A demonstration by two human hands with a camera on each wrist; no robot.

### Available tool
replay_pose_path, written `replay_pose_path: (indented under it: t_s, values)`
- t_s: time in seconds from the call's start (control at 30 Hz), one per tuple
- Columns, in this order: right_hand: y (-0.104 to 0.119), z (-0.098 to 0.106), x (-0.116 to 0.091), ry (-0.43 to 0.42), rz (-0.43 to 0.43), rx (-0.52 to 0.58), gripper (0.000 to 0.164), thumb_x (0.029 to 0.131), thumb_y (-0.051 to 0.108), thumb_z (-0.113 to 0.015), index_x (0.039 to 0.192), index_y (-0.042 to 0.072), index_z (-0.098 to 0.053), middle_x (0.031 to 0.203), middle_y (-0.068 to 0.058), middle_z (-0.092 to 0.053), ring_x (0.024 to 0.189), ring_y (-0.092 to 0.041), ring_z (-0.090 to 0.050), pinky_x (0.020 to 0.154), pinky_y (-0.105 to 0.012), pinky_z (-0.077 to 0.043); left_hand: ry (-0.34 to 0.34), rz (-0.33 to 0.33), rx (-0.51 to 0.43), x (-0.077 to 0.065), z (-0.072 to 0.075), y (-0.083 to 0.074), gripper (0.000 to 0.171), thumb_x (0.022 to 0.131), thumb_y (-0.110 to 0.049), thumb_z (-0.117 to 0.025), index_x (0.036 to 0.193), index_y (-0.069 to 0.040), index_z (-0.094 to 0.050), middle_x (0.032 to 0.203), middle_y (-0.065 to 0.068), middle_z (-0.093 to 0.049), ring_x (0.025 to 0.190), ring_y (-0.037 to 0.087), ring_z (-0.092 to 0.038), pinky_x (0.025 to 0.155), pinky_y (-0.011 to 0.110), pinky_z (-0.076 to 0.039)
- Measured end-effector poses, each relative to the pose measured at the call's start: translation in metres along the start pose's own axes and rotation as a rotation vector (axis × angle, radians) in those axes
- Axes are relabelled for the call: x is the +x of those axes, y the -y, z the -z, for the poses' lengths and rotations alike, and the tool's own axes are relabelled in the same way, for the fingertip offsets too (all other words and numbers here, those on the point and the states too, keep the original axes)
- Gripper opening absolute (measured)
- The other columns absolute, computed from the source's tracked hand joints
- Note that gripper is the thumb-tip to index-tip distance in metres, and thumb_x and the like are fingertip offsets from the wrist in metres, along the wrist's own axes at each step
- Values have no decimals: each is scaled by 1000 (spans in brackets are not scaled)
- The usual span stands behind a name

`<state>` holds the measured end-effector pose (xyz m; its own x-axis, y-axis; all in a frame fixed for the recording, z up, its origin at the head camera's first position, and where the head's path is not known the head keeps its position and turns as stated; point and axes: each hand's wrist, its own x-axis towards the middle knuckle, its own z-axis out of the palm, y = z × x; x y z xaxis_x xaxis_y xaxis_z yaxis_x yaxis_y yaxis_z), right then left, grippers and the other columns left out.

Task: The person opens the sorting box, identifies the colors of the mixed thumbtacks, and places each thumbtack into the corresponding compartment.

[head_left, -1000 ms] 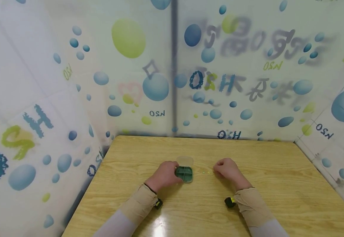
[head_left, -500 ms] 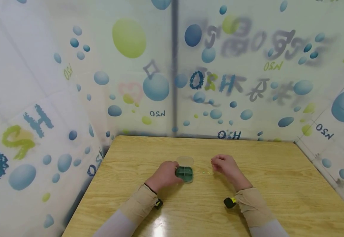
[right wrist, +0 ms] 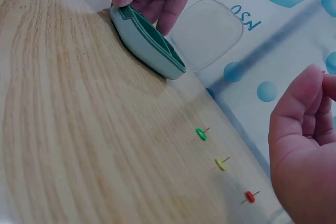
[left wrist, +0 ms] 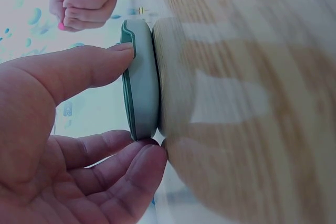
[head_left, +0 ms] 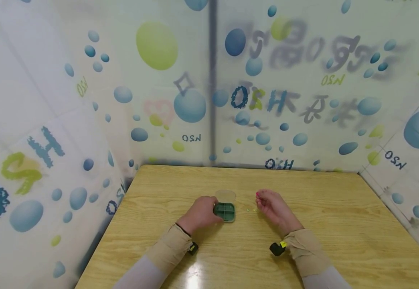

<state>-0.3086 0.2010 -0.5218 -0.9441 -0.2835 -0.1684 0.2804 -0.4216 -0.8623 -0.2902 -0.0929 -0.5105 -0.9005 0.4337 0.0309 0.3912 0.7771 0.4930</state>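
Right hand (head_left: 276, 209) has turned, pinching a pink piece (head_left: 258, 194); left hand (head_left: 200, 214) still grips case (left wrist: 146, 87).

Pale sleeves (head_left: 139, 273), wrinkled tan wraps (head_left: 308, 251), black wrist boxes (head_left: 276, 249) (right one yellow-patched), dark left-wrist band (head_left: 183, 229)

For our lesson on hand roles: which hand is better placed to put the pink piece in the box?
Right, I'd judge: the right hand holds the pink piece at its fingertips, while the left hand grips the open box.

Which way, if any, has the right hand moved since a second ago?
Yes: in the head view, the right hand has shifted slightly left, toward the box.
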Motion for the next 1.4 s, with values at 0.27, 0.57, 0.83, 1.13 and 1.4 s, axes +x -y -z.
replay_pose_path:
  t_s: [0.27, 0.57, 0.83, 1.13, 1.4]
  values:
    - [-11, 8, 1, 95, 41, 251, 42, 113, 0, -33, 90, 9, -68, 85, 0, -70, 77, -6, -66, 70, -14, -56, 4, 2, 2, 2, -1, 2, 47, 81, -29, -92, 114, -3, -72, 95, 5, -73, 77, 13, -59, 73, 31, -51]
    - [-10, 14, 4, 214, 31, 519, 42, 115, 7, -30, 94, 6, -66, 90, -4, -70, 82, -11, -66, 76, -17, -56, -9, 6, 9, 2, 1, 3, 46, 80, -29, -92, 113, -4, -72, 94, 4, -72, 77, 13, -59, 73, 32, -51]
    - [-6, 22, 5, 224, 76, 690, 45, 115, 10, -31, 92, 3, -68, 89, -6, -70, 81, -13, -63, 77, -17, -55, -8, 4, -11, 2, 6, -1, 48, 79, -28, -93, 115, -2, -72, 96, 7, -73, 79, 15, -60, 75, 34, -52]
    - [-8, 23, 6, 197, 81, 648, 42, 114, 8, -34, 90, 3, -68, 88, -5, -71, 81, -13, -63, 77, -18, -55, -4, 7, -17, 3, 3, 0, 49, 78, -27, -93, 114, -2, -72, 96, 7, -73, 80, 16, -62, 76, 35, -53]
    - [-14, 15, 9, 80, 149, 286, 39, 110, -2, -38, 89, 8, -68, 84, 0, -69, 77, -9, -65, 70, -16, -55, -10, -9, -24, -1, 2, 0, 48, 79, -27, -93, 113, -1, -72, 95, 7, -73, 79, 16, -61, 74, 34, -52]
